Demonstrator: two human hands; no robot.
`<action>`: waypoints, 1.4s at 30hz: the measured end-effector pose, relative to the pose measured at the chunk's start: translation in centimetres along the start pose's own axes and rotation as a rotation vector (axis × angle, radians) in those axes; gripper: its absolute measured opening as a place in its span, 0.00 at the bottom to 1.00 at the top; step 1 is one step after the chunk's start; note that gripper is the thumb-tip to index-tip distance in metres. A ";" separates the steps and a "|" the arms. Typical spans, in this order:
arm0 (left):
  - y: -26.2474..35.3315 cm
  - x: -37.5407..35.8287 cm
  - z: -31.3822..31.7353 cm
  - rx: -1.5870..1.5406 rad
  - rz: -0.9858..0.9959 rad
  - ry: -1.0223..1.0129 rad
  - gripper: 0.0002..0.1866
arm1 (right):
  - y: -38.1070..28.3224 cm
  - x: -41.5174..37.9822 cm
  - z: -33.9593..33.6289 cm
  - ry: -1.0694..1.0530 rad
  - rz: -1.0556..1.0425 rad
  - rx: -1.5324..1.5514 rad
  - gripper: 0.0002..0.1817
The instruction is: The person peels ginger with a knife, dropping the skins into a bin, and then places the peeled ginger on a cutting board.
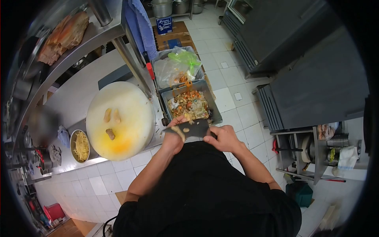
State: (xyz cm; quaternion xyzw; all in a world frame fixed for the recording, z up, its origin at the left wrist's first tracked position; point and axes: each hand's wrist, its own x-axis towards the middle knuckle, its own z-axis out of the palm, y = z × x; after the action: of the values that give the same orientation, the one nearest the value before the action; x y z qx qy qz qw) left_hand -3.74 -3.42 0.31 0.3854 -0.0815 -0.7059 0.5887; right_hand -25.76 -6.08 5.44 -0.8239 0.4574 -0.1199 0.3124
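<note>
A dark, broad-bladed cleaver [194, 128] lies across in front of my apron, its handle gripped in my right hand [222, 138]. My left hand [173, 139] is curled at the blade's other end around a pale, knobbly piece that looks like ginger; the blade partly covers it. Pale bits cling to the blade. Just beyond is a grey bin [216, 112] with food scraps [189, 102]. On the round, yellow-stained chopping board [136, 100] to my left sit two pale ginger pieces [107, 115] and a browner ginger piece [110, 134].
A metal bowl of pale yellow shreds [81, 145] stands beside the board. A second bin holds plastic bags [173, 65]; a red-handled tool [149, 69] hangs near it. Roast-looking meat [65, 37] rests on the upper shelf [85, 43]. Grey cabinets [316, 79] stand to the right.
</note>
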 end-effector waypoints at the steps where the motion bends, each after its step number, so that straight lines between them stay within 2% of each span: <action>1: 0.2 0.0 0.2 0.001 -0.001 -0.004 0.15 | -0.6 0.0 0.2 0.005 -0.073 -0.044 0.26; 3: 0.7 -0.1 0.1 0.016 -0.107 -0.020 0.15 | -1.3 -0.1 0.6 0.021 -0.141 -0.140 0.25; 6: 0.2 0.0 -0.9 -0.049 -0.055 -0.099 0.15 | -0.6 0.1 1.2 0.044 -0.083 -0.112 0.24; 9: 0.8 -0.8 -0.2 -0.005 -0.103 -0.062 0.15 | 0.0 0.1 0.8 -0.006 -0.014 0.009 0.28; 13: 1.1 -1.2 0.2 0.073 -0.064 -0.063 0.14 | 1.0 0.0 0.8 -0.023 0.041 0.021 0.29; 15: 1.2 -0.5 -0.8 0.044 -0.118 -0.288 0.13 | 2.9 0.2 1.5 -0.040 0.199 0.108 0.30; 18: 1.4 -0.9 -0.6 0.157 -0.083 -0.221 0.14 | 3.7 0.0 1.2 -0.031 0.277 0.150 0.32; 22: 1.0 -0.1 -1.0 0.222 -0.079 -0.194 0.14 | 1.3 -0.2 0.2 -0.051 0.154 0.151 0.31; 24: 1.1 -0.8 -0.2 0.286 -0.036 -0.089 0.14 | 0.1 -0.1 -0.1 -0.063 -0.010 0.077 0.30; 25: 1.1 -0.8 -0.4 0.289 -0.036 -0.089 0.14 | -0.4 0.0 -0.4 -0.089 -0.020 0.073 0.28; 28: 0.9 -0.1 -2.0 0.347 -0.033 -0.152 0.13 | 1.1 0.1 0.3 -0.083 -0.024 0.044 0.30; 29: 0.9 0.2 -2.9 0.354 -0.043 -0.253 0.13 | 2.2 0.2 0.6 -0.083 -0.025 0.042 0.30; 30: 0.9 0.4 -3.4 0.360 -0.053 -0.353 0.13 | 3.6 0.3 0.8 -0.133 0.090 0.155 0.31; 31: 1.2 0.1 -2.9 0.359 -0.053 -0.353 0.13 | 4.5 0.3 1.0 -0.184 0.206 0.267 0.31; 32: 1.4 -0.2 -2.4 0.327 -0.067 -0.343 0.13 | 5.2 -0.1 1.3 -0.185 0.205 0.267 0.31; 34: 1.7 0.0 -2.0 0.293 -0.072 -0.327 0.13 | 5.6 -0.4 1.5 -0.150 0.397 0.324 0.32; 38: 0.9 0.2 -1.5 0.166 -0.135 -0.245 0.13 | 3.9 -1.3 2.2 -0.045 0.264 0.356 0.30; 40: 0.4 0.5 -2.0 0.127 -0.156 -0.221 0.13 | 1.2 -1.3 1.4 -0.012 0.106 0.173 0.27; 42: -0.6 1.2 -3.0 -0.039 -0.181 -0.183 0.12 | -0.3 -1.5 1.3 0.012 0.040 0.177 0.26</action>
State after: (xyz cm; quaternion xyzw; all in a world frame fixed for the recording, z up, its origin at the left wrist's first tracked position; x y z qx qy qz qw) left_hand -2.31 -3.29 -2.68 0.3137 -0.0860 -0.7897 0.5201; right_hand -25.71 -4.16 4.76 -0.7832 0.4630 -0.1584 0.3836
